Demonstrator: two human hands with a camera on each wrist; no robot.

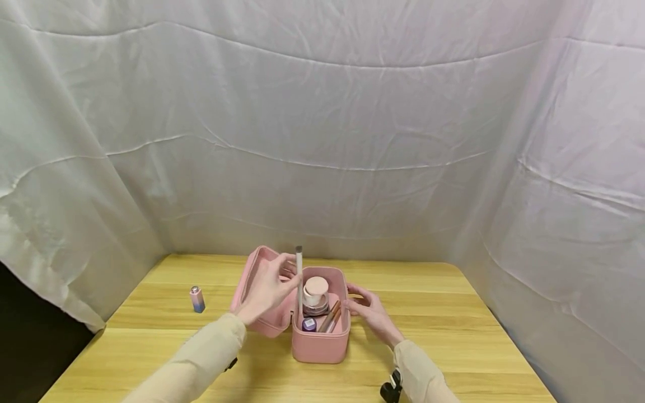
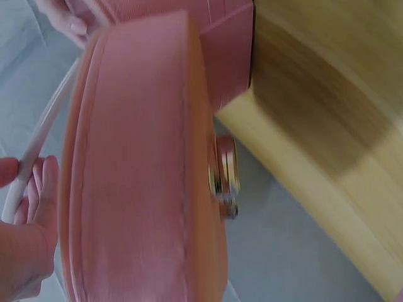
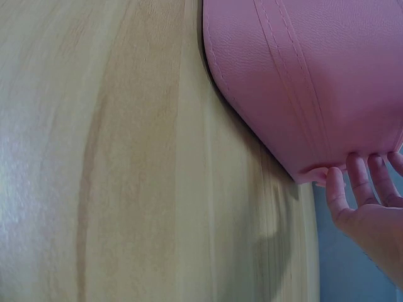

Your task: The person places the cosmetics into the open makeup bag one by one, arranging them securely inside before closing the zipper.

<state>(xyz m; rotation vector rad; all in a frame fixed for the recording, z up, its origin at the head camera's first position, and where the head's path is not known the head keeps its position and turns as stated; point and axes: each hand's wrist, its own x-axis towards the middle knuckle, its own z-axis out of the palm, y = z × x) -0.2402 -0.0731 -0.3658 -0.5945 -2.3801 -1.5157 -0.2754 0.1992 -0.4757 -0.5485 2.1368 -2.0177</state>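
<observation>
My left hand (image 1: 269, 292) pinches a slim white brush (image 1: 299, 294) narrowly between thumb and fingers. The brush stands just to the right of that hand, its long axis near upright, dark tip above my fingers, lower end reaching below them into the pink case (image 1: 319, 350). My right hand (image 1: 370, 314), fingers fairly straight, touches the case's right side; of my 2 hands, the left is nearer the brush.

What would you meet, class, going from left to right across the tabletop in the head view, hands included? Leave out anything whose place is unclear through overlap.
Pink-and-blue tube → left hand → white-handled brush → pale round-topped container → right hand.
</observation>
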